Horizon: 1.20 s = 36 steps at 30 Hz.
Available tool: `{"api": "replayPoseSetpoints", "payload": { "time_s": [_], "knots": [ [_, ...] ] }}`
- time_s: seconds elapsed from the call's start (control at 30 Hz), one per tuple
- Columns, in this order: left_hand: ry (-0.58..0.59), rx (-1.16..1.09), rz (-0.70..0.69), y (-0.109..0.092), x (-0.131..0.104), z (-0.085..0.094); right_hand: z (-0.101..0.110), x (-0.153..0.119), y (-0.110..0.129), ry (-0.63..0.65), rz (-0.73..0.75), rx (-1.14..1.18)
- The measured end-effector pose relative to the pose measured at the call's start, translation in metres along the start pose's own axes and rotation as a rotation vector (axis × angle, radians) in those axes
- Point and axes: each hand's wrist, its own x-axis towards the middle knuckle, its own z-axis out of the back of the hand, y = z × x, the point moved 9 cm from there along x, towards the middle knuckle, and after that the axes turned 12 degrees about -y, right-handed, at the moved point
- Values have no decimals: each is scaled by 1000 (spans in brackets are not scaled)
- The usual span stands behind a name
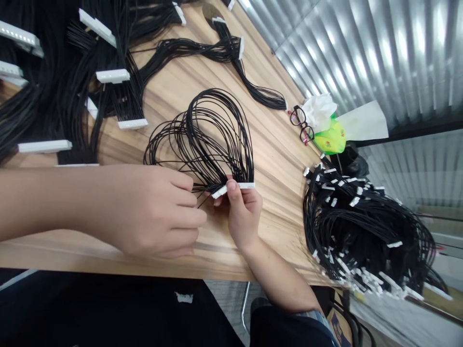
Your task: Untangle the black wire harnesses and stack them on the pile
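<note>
My right hand (243, 212) pinches two white connectors (246, 185) between thumb and fingers, one set at an angle to the other. Many thin black wires (220, 103) rise from them in a wide loop lying over the table. My left hand (162, 212) is closed just left of the connectors, its back toward me. Thin black wires meet its curled fingertips, which are partly hidden behind the knuckles.
Black wire bundles with white connectors (113, 76) cover the wooden table (275, 226) at the left. Another bundle (195, 48) stretches across the back. Glasses (302, 125), white tissue (318, 110) and a green-yellow packet (333, 137) lie by the metal wall. A large harness pile (361, 231) occupies the right.
</note>
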Motion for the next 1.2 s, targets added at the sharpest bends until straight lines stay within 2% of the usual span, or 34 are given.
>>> {"api": "replayPoseSetpoints", "payload": {
  "time_s": [0.33, 0.57, 0.7, 0.83, 0.93, 1.03, 1.13, 1.2],
  "knots": [
    [-53, 203, 49, 13, -6, 16, 1, 3, 0, -6, 4, 90],
    [-39, 182, 87, 14, -2, 9, 1, 2, 0, -22, -15, 70],
    [-53, 267, 176, 28, -5, 9, 2, 2, -2, -37, -33, 86],
    [-70, 251, 359, 49, -16, 12, 1, 3, 2, -40, -7, 71],
    [-117, 244, 434, 60, -21, 17, 1, 3, 4, -37, 23, 68],
    [-119, 243, 429, 62, -22, 19, 0, 3, 6, -24, 43, 76],
    [-76, 278, 373, 54, -20, 18, 0, 2, 6, -13, 53, 98],
    [-45, 326, 407, 53, -20, 16, 0, 2, 4, -11, 45, 93]
  ]
}}
